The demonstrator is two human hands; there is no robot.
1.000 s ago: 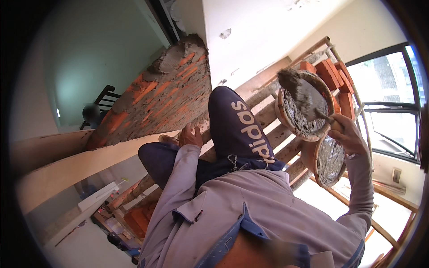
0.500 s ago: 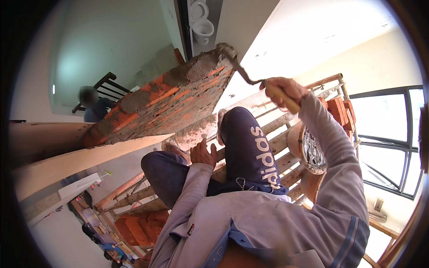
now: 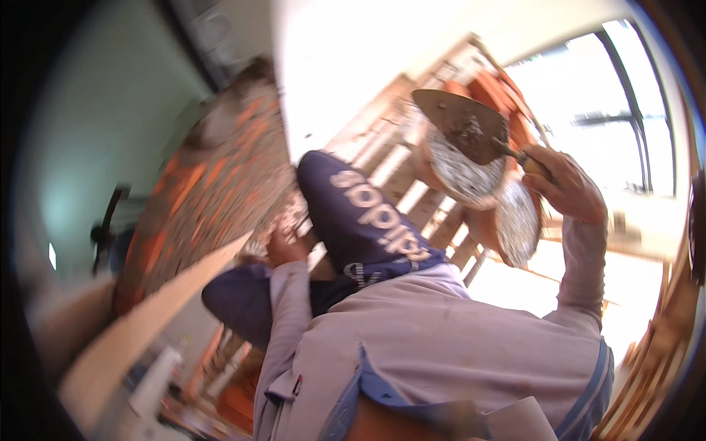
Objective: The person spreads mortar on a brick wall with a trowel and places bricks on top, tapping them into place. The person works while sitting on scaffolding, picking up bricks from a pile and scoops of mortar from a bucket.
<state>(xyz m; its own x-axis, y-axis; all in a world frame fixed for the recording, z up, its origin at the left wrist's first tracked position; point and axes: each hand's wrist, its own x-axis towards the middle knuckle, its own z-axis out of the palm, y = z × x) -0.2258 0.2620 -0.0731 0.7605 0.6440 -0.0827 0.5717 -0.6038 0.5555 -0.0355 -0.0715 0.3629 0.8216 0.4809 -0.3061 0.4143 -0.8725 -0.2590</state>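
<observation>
My right hand (image 3: 565, 182) is closed round the handle of a trowel (image 3: 450, 121), a broad metal blade with grey mortar stuck on it. The blade is held above a round bucket (image 3: 465, 192) of grey mortar and hides part of its mouth. A second bucket (image 3: 517, 226) with a grey inside stands beside it, under my right hand. My left hand (image 3: 285, 248) is near my bent knees, blurred, with its fingers apart and nothing seen in it. Left of it rises a brick wall (image 3: 220, 173) smeared with mortar, its top edge blurred.
Orange bricks (image 3: 494, 94) are stacked behind the buckets. Spaced wooden slats (image 3: 423, 209) form the platform below me, with gaps between them. A pale curved board (image 3: 158, 320) runs along the wall's near side. A dark-framed window (image 3: 614, 117) is at the right.
My right hand has brought the trowel from the wall's top end over to the mortar bucket at the right. The view has turned to the right, blurring the wall.
</observation>
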